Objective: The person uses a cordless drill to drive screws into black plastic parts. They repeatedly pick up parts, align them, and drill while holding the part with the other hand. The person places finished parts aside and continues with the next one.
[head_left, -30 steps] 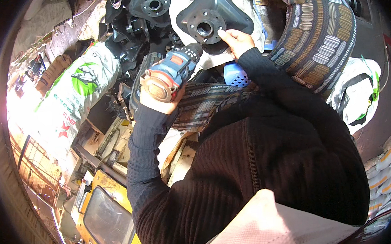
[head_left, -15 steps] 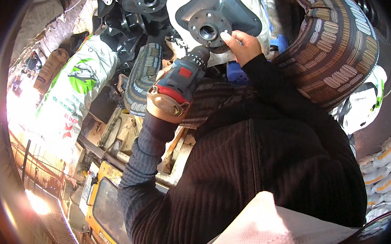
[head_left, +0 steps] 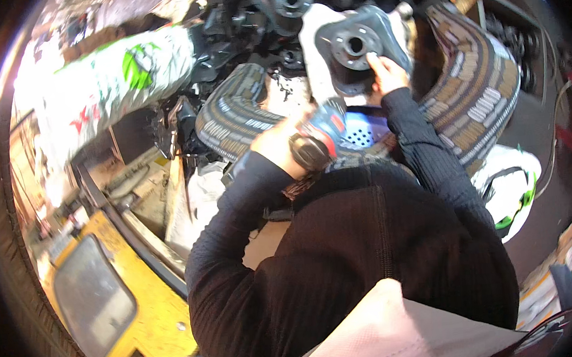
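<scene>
My left hand point(head_left: 282, 143) grips a blue and red cordless drill point(head_left: 321, 137), held near my chest with its nose pointing up toward a dark metal flange plate point(head_left: 355, 46). That plate has a round hub with a centre hole and rests on a white sheet. My right hand point(head_left: 387, 73) holds the plate's lower right edge. Both forearms wear black ribbed sleeves. The drill's tip is hidden behind the hand and the tool body.
A patterned woven strap or hose point(head_left: 477, 95) curves around the plate at the right. Several more black flanged parts point(head_left: 288, 1) lie beyond. A white printed sack point(head_left: 116, 84) lies at the left, a yellow machine point(head_left: 103, 301) at the lower left, another white sack point(head_left: 512, 187) at the right.
The drill has come down and back from the plate toward my chest. My right hand stays on the plate's edge. The view has tilted, bringing the plate further right.
</scene>
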Tool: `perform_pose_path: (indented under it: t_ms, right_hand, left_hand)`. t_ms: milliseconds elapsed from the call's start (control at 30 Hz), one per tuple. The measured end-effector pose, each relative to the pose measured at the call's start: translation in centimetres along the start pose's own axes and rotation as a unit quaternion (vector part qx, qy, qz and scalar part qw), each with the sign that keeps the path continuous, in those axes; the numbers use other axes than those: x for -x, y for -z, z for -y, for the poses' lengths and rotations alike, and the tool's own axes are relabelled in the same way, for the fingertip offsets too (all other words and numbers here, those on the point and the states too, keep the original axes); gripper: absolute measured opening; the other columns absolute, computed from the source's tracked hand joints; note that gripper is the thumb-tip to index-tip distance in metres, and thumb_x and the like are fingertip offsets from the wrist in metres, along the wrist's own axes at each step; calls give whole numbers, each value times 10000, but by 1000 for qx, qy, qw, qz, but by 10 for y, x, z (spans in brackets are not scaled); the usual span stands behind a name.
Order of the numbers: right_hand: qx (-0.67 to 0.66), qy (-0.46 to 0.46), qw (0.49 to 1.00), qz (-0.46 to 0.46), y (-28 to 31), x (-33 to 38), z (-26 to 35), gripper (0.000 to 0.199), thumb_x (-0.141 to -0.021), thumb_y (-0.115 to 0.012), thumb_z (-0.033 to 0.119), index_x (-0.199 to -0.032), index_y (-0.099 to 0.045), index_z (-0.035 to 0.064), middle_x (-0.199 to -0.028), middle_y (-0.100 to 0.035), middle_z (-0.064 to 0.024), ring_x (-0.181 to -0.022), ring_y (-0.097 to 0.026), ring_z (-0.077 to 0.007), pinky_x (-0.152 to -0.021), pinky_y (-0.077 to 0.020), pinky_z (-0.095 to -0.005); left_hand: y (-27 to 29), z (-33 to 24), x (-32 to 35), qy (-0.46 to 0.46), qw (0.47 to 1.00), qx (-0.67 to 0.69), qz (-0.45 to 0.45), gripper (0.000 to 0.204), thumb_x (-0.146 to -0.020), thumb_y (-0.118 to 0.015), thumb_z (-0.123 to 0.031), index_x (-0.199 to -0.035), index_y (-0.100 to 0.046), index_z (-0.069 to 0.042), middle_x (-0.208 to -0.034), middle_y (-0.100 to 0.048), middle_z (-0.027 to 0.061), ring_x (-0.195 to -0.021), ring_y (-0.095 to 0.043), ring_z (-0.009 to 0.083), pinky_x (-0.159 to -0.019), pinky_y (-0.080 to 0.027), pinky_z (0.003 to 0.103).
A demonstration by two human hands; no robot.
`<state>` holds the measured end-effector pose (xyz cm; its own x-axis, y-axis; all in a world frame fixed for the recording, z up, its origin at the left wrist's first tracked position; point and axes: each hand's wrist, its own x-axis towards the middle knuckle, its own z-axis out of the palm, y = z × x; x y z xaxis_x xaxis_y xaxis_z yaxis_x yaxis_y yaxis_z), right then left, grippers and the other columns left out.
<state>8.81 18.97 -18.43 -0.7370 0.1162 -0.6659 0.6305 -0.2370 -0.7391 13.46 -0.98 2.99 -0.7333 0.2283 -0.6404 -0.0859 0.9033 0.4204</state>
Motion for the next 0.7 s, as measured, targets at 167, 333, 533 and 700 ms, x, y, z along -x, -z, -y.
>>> perform_pose_path:
  t_ms: [167, 333, 533, 700]
  right_hand:
    - [-3, 2, 996, 93, -5, 7, 19, 344, -758, -706, 396, -747, -608, 68, -518, -390, 33, -401, -355, -67, -368, -332, -242]
    - [85, -23, 980, 179, -57, -6, 44, 343, -751, -716, 396, -785, -613, 71, -518, -370, 57, -373, -316, -63, -355, -309, -250]
    - [382, 141, 891, 199, -181, -94, 79, 524, -748, -602, 588, -843, -652, 75, -566, -540, -51, -387, -509, -158, -384, -395, -301]
    - [463, 233, 829, 212, -284, -139, 87, 456, -767, -634, 479, -1057, -645, 127, -744, -609, -54, -519, -554, -164, -498, -452, -287]
  left_hand:
    - [-48, 25, 59, 80, 988, 7, 134, 846, -697, -685, -237, -1384, -209, -113, -1135, -529, 223, -1006, -543, 399, -898, -432, 438]
    - [-48, 96, 93, -165, 969, 164, -86, 620, -758, -659, -226, -1309, -423, -67, -1201, -527, 167, -1021, -556, 272, -870, -452, 349]
    - [-73, 274, 80, 128, 735, 510, -428, 291, -832, -554, -69, -1120, -547, -26, -822, -627, 27, -588, -554, 69, -500, -405, 181]
    - [-167, 349, 0, 347, 916, 171, -108, 524, -751, -630, -406, -1205, -529, -163, -1126, -599, 143, -1047, -569, 290, -902, -438, 370]
